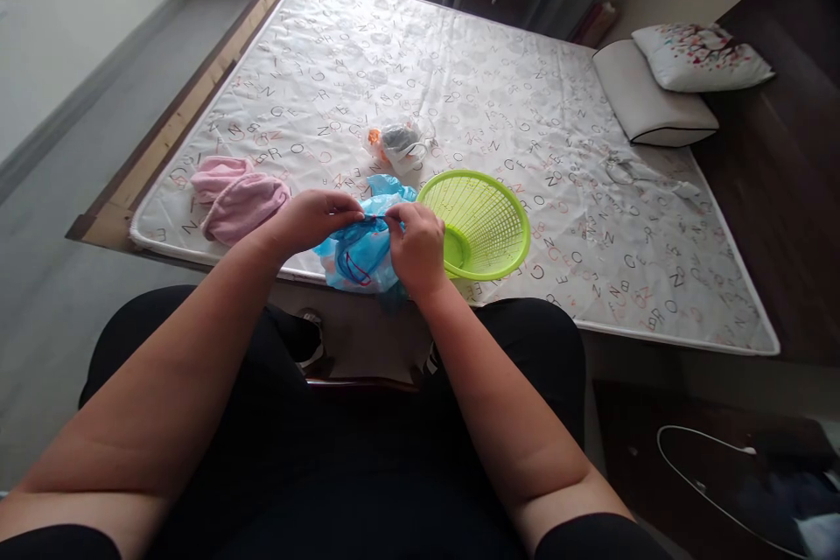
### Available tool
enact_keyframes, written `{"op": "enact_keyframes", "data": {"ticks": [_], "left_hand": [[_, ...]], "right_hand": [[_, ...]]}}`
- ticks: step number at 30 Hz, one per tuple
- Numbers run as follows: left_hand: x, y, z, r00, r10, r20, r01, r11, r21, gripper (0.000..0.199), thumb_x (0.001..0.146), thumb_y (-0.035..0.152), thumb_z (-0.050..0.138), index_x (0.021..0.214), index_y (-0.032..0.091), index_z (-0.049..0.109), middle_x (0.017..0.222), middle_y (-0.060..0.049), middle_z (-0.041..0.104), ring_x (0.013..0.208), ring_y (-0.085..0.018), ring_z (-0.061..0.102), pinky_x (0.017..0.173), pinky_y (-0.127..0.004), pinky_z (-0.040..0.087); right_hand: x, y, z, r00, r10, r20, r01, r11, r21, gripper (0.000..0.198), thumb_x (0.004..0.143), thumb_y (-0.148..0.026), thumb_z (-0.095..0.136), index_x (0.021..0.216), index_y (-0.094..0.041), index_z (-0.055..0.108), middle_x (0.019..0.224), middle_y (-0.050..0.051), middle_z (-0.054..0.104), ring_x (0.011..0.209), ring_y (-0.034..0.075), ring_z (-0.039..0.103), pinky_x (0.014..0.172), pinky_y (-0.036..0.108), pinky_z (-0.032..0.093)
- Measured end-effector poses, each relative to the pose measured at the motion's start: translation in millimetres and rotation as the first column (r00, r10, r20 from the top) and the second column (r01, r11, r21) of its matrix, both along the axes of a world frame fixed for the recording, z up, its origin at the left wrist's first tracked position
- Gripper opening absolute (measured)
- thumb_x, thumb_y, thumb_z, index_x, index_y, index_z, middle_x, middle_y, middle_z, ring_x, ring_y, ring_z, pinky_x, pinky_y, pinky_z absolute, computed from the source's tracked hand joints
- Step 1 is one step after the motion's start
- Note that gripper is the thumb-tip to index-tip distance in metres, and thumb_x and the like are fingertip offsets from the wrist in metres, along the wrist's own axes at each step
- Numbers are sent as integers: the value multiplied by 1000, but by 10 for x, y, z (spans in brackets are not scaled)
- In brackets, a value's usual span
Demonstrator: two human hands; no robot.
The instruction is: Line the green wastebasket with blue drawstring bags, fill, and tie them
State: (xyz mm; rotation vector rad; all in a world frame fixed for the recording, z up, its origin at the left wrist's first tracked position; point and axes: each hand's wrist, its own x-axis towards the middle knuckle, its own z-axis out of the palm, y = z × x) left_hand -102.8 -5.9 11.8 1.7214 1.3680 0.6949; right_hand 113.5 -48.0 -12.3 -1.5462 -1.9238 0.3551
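Note:
A crumpled blue plastic bag with a red mark sits at the near edge of the mattress. My left hand pinches the gathered top of the bag from the left. From the right, my right hand grips the same bunched plastic, its fingertips close to those of the left. What the bag contains cannot be made out. Just right of my right hand, a light green plastic basket leans tilted, its opening towards me.
Pink cloth lies left of the bag. Beyond it is a clear plastic bag with grey and orange contents. A white cable crosses the mattress's right side. Pillows rest at the far right, and a wooden bed rail borders the left.

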Motion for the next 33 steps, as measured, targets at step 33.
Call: {"op": "enact_keyframes", "data": {"ticks": [33], "left_hand": [[29,-31,-76,980,-165,-113,179,976,121,28,94,48,69,92,20,72,87,-4,73,83,-19,68,77,-31,55]], "right_hand": [[-37,45,-152,965,105,-238,-103,994,20,12,101,-19,63,92,-25,59,100,5,64,87,20,59,86,37,53]]}}
